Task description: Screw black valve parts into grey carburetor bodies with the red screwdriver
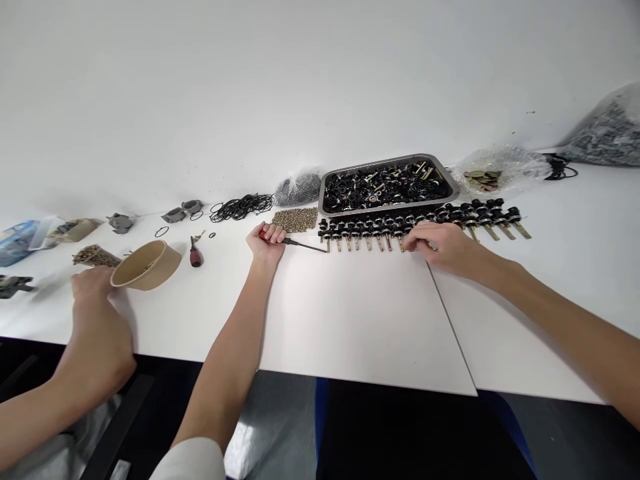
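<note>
The left hand (269, 243) is wrapped round a screwdriver (290, 241), tip by the lined-up parts (369, 232), which the half-curled right hand (443, 245), its grip unclear, perhaps steadies.

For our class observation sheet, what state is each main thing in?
Left hand: closed on a screwdriver
Right hand: fingers curled; grip unclear
Black-topped parts: lined up in rows
Metal tray: filled
Second screwdriver: lying down, unheld
Black loops: heaped
Brown bowl: uncovered
</note>
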Motion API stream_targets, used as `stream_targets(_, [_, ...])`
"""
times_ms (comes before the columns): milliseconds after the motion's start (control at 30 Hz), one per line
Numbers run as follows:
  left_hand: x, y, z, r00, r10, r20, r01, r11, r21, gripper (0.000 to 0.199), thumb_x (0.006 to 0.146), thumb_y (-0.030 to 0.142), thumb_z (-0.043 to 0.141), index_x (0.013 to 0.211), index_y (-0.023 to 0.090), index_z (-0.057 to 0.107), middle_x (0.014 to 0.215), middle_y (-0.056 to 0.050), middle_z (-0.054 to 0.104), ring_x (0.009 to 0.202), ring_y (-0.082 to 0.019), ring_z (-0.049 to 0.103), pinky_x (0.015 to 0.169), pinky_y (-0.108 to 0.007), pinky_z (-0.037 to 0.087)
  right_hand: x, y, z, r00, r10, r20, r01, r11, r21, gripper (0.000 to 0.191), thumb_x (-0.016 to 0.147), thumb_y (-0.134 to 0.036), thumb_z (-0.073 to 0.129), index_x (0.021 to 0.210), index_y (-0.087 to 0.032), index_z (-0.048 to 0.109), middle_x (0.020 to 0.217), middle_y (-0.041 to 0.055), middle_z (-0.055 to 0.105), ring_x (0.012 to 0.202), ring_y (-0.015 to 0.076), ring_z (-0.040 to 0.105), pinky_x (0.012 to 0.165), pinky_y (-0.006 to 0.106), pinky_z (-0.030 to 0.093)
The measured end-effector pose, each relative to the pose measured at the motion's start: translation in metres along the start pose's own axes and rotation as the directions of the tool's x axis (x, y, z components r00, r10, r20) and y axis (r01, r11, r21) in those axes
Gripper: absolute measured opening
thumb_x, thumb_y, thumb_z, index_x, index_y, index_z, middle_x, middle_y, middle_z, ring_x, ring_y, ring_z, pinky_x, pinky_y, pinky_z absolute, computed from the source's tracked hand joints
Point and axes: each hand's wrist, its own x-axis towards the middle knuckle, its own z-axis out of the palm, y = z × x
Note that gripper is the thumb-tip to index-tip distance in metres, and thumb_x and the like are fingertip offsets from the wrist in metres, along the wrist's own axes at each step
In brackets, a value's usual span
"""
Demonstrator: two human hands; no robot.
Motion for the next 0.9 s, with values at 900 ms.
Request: stream_targets(900, [-0.0044, -0.0029, 0.0050, 1.000, 0.018, -0.008, -0.018, 1.000, 0.022, 0.035, 0.088, 0.013, 0.042, 0.057, 0.021, 0.026, 0.043, 0.008, 0.020, 0.035, -0.006, 0.022, 0.038, -0.022, 0.023, 0.0007, -0.0039, -0.0024, 0.999, 0.037, 0.032, -0.037, 0.999, -0.018, 0.030, 0.082, -0.003, 0.039, 0.077, -0.021, 0.063, 0.086, 0.0024, 0.071, 0.079, 0.0168, 0.066, 0.074, 0.030, 0.051])
